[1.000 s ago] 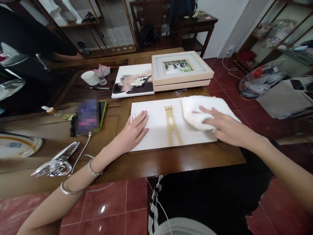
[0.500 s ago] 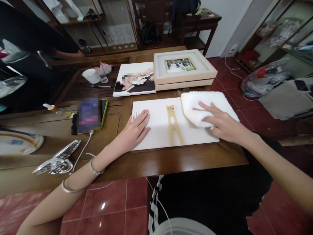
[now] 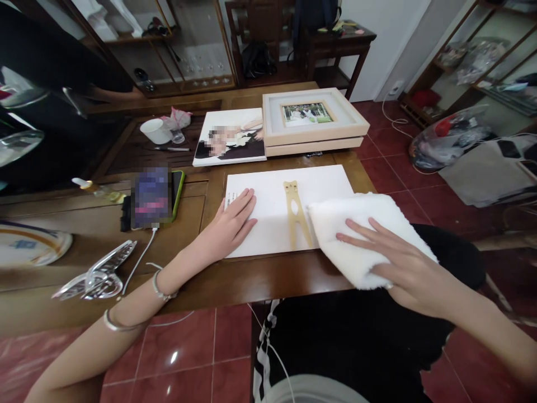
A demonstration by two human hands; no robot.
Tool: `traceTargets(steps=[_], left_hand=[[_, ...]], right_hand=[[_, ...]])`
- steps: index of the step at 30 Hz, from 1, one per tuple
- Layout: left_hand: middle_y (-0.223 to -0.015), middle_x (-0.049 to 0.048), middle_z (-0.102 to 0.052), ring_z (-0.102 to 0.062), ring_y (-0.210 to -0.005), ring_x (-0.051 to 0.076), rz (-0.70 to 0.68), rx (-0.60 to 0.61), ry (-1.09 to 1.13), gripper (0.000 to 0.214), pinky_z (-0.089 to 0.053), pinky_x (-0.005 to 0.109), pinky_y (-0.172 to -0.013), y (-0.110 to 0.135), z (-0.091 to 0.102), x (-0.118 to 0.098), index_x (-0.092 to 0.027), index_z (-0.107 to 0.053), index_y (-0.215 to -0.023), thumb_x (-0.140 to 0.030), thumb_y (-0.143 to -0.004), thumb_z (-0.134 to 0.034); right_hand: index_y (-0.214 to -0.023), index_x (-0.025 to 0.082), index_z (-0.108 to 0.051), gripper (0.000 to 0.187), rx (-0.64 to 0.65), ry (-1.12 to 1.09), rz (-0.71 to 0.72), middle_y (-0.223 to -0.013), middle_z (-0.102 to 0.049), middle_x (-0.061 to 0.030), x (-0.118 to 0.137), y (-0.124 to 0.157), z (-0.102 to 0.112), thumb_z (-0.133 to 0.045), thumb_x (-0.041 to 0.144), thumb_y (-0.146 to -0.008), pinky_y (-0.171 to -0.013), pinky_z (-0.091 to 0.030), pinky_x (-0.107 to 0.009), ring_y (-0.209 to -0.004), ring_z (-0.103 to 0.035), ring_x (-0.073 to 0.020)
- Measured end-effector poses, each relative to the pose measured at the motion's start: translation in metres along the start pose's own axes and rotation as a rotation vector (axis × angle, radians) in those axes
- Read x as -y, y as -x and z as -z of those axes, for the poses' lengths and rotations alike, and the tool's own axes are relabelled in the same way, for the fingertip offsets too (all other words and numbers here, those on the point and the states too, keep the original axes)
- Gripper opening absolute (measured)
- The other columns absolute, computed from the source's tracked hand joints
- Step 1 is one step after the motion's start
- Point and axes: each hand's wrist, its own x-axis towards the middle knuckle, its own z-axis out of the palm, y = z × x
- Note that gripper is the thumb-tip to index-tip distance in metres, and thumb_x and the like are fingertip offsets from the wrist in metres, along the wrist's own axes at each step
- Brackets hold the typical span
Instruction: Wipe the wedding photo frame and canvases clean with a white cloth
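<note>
A flat white board lies on the wooden table, with small print along its left edge. My left hand rests flat on the board's left side, fingers stretched out. On the middle of the board lies a flat, pale yellow forked piece with a cat-shaped head. My right hand holds a fluffy white cloth, its fingers laid over the top and its thumb partly hidden by the fabric. The cloth covers the board's right part and hangs past its front edge.
Behind the board are a photo print and stacked light-wood picture frames. To the left lie a phone, a dropper bottle, a shiny silver object and a white cup. A person in black is at the far left.
My right hand has moved the cloth toward me and slightly right, baring the board's far right corner. My left hand stays in place on the board.
</note>
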Motion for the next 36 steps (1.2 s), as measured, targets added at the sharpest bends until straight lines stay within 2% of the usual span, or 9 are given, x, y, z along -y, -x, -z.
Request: traceTargets(steps=[4,7,11,14,18,25,29,32,36], left_hand=[[-0.161,0.0152,-0.027,-0.021,-0.15,0.029,0.021,0.009,0.014,0.053,-0.023,0.059,-0.117,0.0,0.0,0.0,-0.016,-0.031,-0.152,-0.038,-0.105,-0.024],[-0.161,0.0144,-0.026,-0.019,-0.15,0.029,0.046,0.021,0.051,0.054,-0.021,0.059,-0.117,-0.001,-0.001,0.001,-0.016,-0.03,-0.153,-0.039,-0.104,-0.024],[-0.162,0.0129,-0.025,-0.018,-0.15,0.028,0.068,0.029,0.093,0.054,-0.017,0.059,-0.118,-0.002,-0.002,0.003,-0.016,-0.028,-0.154,-0.039,-0.104,-0.024],[-0.162,0.0129,-0.025,-0.019,-0.15,0.027,0.068,0.026,0.093,0.054,-0.016,0.058,-0.119,-0.002,-0.002,0.003,-0.014,-0.029,-0.153,-0.037,-0.104,-0.023],[-0.161,0.0134,-0.026,-0.019,-0.15,0.027,0.059,0.028,0.077,0.054,-0.017,0.057,-0.119,-0.002,-0.002,0.003,-0.012,-0.031,-0.152,-0.036,-0.104,-0.022],[-0.161,0.014,-0.025,-0.018,-0.151,0.028,0.042,0.034,0.049,0.055,-0.019,0.058,-0.118,-0.001,-0.001,0.002,-0.012,-0.031,-0.152,-0.037,-0.104,-0.019],[-0.161,0.0145,-0.026,-0.018,-0.151,0.027,0.044,0.032,0.045,0.053,-0.02,0.058,-0.118,-0.001,-0.001,0.001,-0.011,-0.032,-0.151,-0.035,-0.104,-0.021],[-0.161,0.0144,-0.027,-0.018,-0.151,0.027,0.042,0.026,0.046,0.053,-0.02,0.058,-0.118,-0.001,-0.001,0.0,-0.011,-0.032,-0.151,-0.034,-0.104,-0.022],[-0.161,0.0143,-0.027,-0.019,-0.15,0.028,0.044,0.025,0.048,0.053,-0.02,0.058,-0.118,-0.001,-0.002,0.001,-0.012,-0.031,-0.151,-0.034,-0.104,-0.022]], right_hand=[[-0.093,0.019,-0.064,0.042,-0.004,0.06,-0.066,-0.151,-0.046,-0.0104,-0.033,-0.033,-0.004,-0.043,-0.004,-0.065,-0.116,-0.029,-0.064,-0.147,-0.027,-0.0314],[-0.11,0.02,-0.063,0.048,0.014,0.148,-0.185,-0.15,-0.047,-0.0122,-0.052,-0.069,-0.01,-0.046,-0.001,-0.071,-0.111,-0.031,-0.069,-0.145,-0.03,-0.037],[-0.123,0.012,-0.06,0.043,0.044,0.258,-0.275,-0.15,-0.043,-0.0205,-0.063,-0.111,-0.016,-0.048,0.007,-0.082,-0.104,-0.031,-0.076,-0.142,-0.031,-0.0458],[-0.124,0.013,-0.06,0.042,0.045,0.278,-0.294,-0.153,-0.041,-0.0175,-0.064,-0.122,-0.019,-0.048,0.009,-0.084,-0.108,-0.028,-0.074,-0.144,-0.028,-0.0435],[-0.119,0.014,-0.063,0.043,0.065,0.271,-0.246,-0.151,-0.045,-0.0164,-0.053,-0.108,-0.019,-0.049,0.004,-0.079,-0.109,-0.029,-0.071,-0.144,-0.03,-0.042],[-0.092,0.02,-0.071,0.036,0.123,0.158,-0.087,-0.153,-0.043,-0.0078,0.0,-0.043,-0.01,-0.049,0.0,-0.071,-0.115,-0.027,-0.069,-0.146,-0.026,-0.0387],[-0.083,0.024,-0.068,0.036,0.072,0.068,0.014,-0.156,-0.038,0.001,0.02,-0.015,-0.004,-0.048,0.001,-0.063,-0.125,-0.014,-0.054,-0.147,-0.027,-0.0338],[-0.079,0.023,-0.065,0.031,0.055,0.052,0.049,-0.158,-0.036,0.0025,0.02,-0.011,-0.003,-0.048,0.002,-0.064,-0.127,-0.01,-0.045,-0.147,-0.026,-0.0316],[-0.091,0.022,-0.067,0.031,0.065,0.052,-0.006,-0.157,-0.038,-0.0045,0.003,-0.027,-0.008,-0.05,0.004,-0.072,-0.121,-0.022,-0.06,-0.147,-0.025,-0.0337]])
